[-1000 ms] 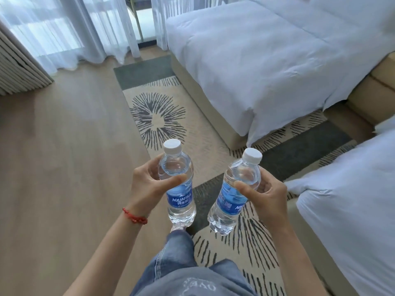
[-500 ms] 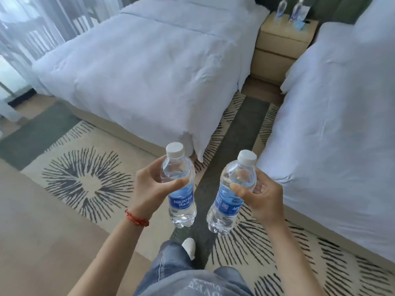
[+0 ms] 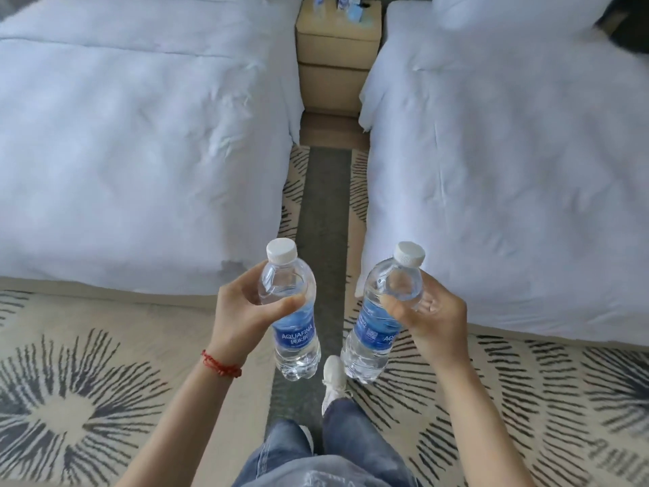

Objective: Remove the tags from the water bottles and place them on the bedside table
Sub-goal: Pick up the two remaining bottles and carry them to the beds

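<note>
My left hand [image 3: 242, 318] grips a clear water bottle [image 3: 293, 332] with a white cap and a blue label, held upright. My right hand [image 3: 433, 321] grips a second, matching water bottle [image 3: 375, 328], which tilts a little to the right. Both bottles hang at chest height above the rug, side by side and apart. I see no tag on either bottle. Far ahead, between the two beds, stands the tan bedside table [image 3: 337, 47], with blurred blue and white items [image 3: 346, 5] on its top at the frame's upper edge.
A white bed [image 3: 140, 135] fills the left and another white bed [image 3: 509, 152] the right, with a narrow grey strip of rug [image 3: 325, 205] running between them to the table. My jeans and a white shoe [image 3: 333, 379] show below the bottles.
The view has swung right and now faces straight down the aisle between the beds, with the bedside table centred ahead. Both hands keep the same hold on the bottles.
</note>
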